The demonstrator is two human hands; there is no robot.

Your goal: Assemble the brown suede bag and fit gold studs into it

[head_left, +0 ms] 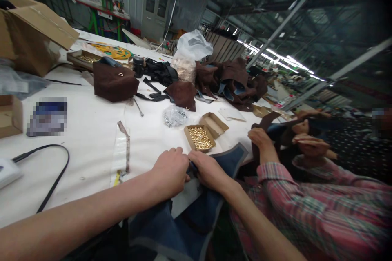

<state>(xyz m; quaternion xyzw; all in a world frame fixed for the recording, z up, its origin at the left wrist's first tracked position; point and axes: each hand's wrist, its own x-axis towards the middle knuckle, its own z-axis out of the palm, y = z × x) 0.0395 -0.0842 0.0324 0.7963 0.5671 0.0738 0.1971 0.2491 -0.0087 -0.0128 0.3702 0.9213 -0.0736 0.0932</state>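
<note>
Both my hands meet at the near edge of the white table, over a dark blue fabric piece point(231, 159) with grey edging. My left hand point(171, 171) is closed, its fingers curled at a dark bit of the piece. Close against it, my right hand point(210, 170) also grips the fabric, with its thumb and fingers pressed together. The blue cloth hangs below my hands over the table edge. What exactly lies between the fingertips is hidden. Just beyond my hands sits a small cardboard box point(187, 136) full of gold-coloured metal pieces.
A clear bag of small silver parts point(175, 116) lies behind the box. Brown fabric pieces point(114, 81) and a brown heap point(234, 79) stand farther back. On the left are a large carton point(27, 36) and a black cable point(65, 163). Co-workers' hands point(260, 138) handle dark cloth on the right.
</note>
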